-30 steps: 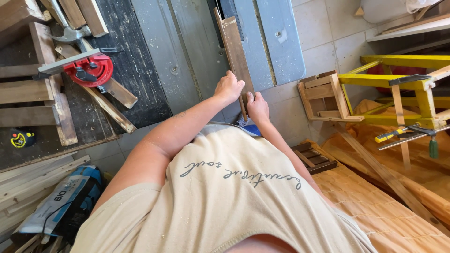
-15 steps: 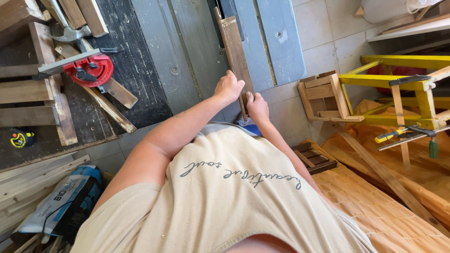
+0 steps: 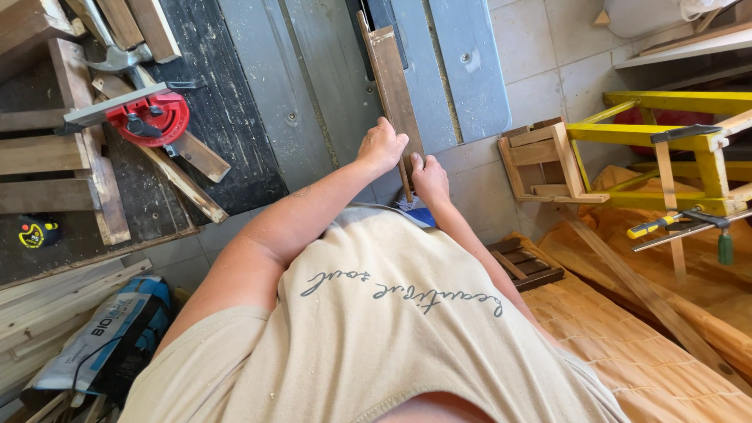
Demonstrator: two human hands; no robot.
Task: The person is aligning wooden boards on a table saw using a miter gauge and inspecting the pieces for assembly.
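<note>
A long brown wooden board [image 3: 392, 78] lies lengthwise on the grey table-saw top [image 3: 313, 86]. My left hand [image 3: 381, 146] rests on the board's near end, fingers curled over its left edge. My right hand [image 3: 428, 178] holds the near end from the right, thumb up against the board. Both arms reach forward over my beige shirt. The board's far end sits by the dark slot at the top of the saw table.
A red angle gauge [image 3: 149, 119] and wood offcuts lie on the dark bench at left, with a yellow tape measure [image 3: 35, 233]. A small wooden crate [image 3: 544, 160], yellow frame [image 3: 689, 133] and bar clamp [image 3: 681, 223] stand right. Planks and a bag [image 3: 102, 337] lie lower left.
</note>
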